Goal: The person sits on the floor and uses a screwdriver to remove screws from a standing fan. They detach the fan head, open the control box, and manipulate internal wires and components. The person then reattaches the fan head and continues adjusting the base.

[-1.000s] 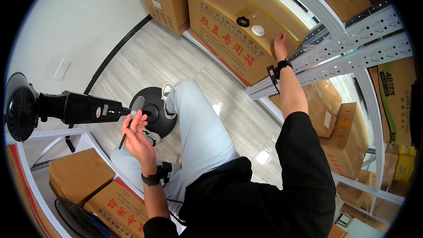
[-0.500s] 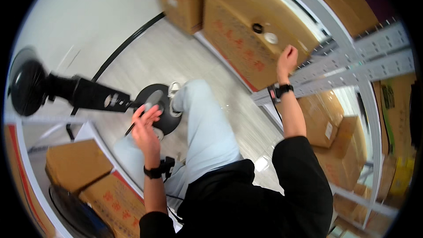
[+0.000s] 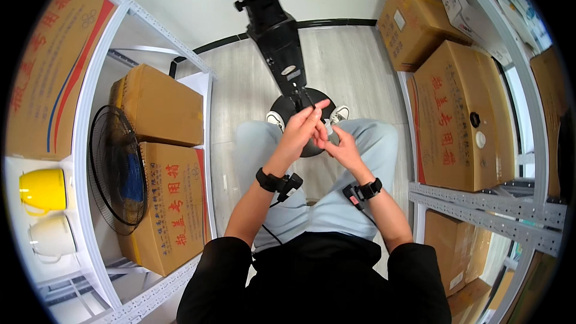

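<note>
Fan column (image 3: 277, 48) is where the action is, with both hands bunched at its near end; left hand (image 3: 302, 133) has its fingers partly curled right by the tip, though I can't tell what they're gripping; right hand (image 3: 346, 149) has thumb and index a little apart, just beside a small pale piece (image 3: 327, 126), can't tell if it's actually held; round black base (image 3: 311, 150) sits on the floor below the column's tip; wire grille (image 3: 111, 165) leans on the shelf left of the column.
</note>
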A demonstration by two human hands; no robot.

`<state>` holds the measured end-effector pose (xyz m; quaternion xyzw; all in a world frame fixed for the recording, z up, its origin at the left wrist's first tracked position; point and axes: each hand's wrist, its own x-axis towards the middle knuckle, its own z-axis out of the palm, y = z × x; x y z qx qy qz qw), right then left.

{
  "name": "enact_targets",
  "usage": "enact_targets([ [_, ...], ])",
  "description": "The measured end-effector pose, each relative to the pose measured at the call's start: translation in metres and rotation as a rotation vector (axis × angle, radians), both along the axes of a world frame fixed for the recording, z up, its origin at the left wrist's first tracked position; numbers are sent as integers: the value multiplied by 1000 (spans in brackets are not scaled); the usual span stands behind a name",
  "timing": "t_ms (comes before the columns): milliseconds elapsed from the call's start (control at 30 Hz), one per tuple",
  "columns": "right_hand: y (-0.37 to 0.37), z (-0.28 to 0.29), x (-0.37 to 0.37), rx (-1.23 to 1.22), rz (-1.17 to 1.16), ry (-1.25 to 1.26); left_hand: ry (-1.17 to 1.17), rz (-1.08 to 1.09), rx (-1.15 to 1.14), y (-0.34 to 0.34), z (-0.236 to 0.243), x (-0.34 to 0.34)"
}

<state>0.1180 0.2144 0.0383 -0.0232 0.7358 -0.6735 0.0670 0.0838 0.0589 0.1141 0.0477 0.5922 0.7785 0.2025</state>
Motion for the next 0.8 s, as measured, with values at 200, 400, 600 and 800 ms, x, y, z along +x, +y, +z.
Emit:
enact_targets([
  [200, -16, -10, 9, -404, -35, -204, 421, 644, -86, -72, -23, -74],
  [400, -6, -9, 6, -457, -130, -234, 529, 293, 125, -102, -7, -162],
  [600, -11, -2, 7, -543, -127, -228, 324, -81, 116, -103, -40, -209],
  [800, -4, -6, 13, -513, -183, -308, 242, -195, 179, -107, -59, -228],
])
